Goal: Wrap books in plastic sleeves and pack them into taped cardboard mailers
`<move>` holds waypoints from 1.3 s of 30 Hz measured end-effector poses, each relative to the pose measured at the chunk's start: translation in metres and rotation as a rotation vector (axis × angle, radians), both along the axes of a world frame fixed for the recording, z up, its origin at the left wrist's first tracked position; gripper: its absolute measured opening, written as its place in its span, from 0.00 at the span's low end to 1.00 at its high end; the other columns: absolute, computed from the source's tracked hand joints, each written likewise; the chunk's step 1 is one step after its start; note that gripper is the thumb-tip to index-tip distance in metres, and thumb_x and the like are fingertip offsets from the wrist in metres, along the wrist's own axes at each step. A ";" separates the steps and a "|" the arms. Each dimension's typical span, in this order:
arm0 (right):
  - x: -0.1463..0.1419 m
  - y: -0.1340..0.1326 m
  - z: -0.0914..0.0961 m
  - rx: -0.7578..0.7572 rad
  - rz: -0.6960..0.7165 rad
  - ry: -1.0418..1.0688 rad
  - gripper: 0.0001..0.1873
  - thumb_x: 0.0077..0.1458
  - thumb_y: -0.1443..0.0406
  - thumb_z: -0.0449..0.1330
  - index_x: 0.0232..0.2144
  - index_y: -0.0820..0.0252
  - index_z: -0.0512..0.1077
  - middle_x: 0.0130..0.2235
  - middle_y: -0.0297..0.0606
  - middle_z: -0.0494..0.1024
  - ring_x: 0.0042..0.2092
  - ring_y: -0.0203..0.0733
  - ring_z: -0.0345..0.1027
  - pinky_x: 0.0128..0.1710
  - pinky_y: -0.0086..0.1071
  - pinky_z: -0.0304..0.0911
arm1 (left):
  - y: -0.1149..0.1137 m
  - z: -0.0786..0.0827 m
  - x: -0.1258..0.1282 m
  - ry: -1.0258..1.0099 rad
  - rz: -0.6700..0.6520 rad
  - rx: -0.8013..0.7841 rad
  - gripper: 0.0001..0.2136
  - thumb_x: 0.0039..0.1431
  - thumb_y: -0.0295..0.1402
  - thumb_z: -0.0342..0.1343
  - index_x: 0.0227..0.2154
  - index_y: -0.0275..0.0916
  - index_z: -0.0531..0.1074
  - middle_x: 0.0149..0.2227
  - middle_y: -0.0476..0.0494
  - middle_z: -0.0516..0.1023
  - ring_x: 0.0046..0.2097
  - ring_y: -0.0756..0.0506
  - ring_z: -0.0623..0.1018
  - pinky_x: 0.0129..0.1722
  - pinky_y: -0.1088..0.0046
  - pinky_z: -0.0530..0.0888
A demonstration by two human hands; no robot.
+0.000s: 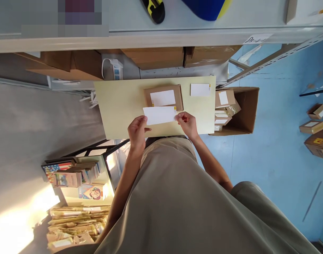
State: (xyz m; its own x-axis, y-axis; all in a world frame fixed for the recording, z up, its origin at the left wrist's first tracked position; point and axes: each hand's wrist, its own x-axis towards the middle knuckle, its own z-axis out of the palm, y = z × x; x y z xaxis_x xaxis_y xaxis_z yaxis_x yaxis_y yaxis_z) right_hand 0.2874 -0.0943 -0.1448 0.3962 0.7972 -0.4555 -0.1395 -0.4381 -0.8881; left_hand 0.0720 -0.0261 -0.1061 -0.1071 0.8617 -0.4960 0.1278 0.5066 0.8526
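A white label with a small yellow mark at one corner is stretched between my two hands. My left hand pinches its left edge, and my right hand pinches the right edge. Just beyond it, a small brown cardboard box lies on the pale yellow tabletop, with a white label on its top face. The held label overlaps the near side of that box in view; whether they touch I cannot tell. Another white label rests on the tabletop to the right.
An open carton holding several labelled parcels stands right of the table. Above the far edge runs a grey shelf, with large cardboard boxes and a power strip beneath it. Books and stacked packages are at lower left.
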 end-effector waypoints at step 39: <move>0.000 0.096 -0.055 -0.498 0.170 -0.593 0.13 0.80 0.57 0.56 0.42 0.54 0.74 0.50 0.48 0.87 0.56 0.59 0.82 0.61 0.53 0.76 | 0.079 -0.146 0.036 0.346 -0.109 0.093 0.08 0.70 0.38 0.64 0.41 0.38 0.82 0.42 0.43 0.84 0.44 0.44 0.81 0.53 0.67 0.77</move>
